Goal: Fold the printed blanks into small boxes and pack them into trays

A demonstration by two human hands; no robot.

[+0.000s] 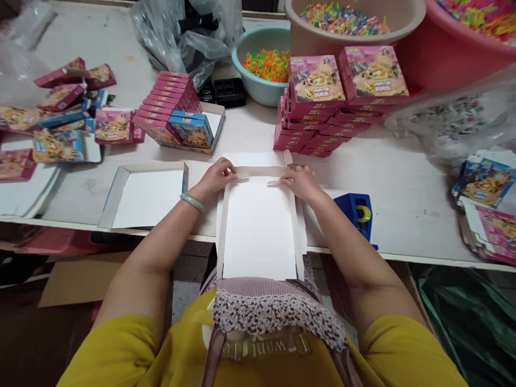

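My left hand (215,174) has its fingertips pinched onto the far folded flap of the white carton blank (260,226), thumb tucked under the crease, and my right hand (300,181) grips the same flap at the opposite corner, fingers curled over its edge. The blank lies flat, white side up, reaching from the middle of the table (403,183) back over its near edge toward my apron, side flaps raised a little. Just right of my right wrist sits a blue tape dispenser (357,212); to the left lies an open tray-shaped box (145,196), white inside. Beyond my hands I see a stack of pink boxes (322,107) on the right and a leaning row of pink and blue boxes (173,110) on the left. Farther back stands a teal bowl (258,91) of bright small pieces.
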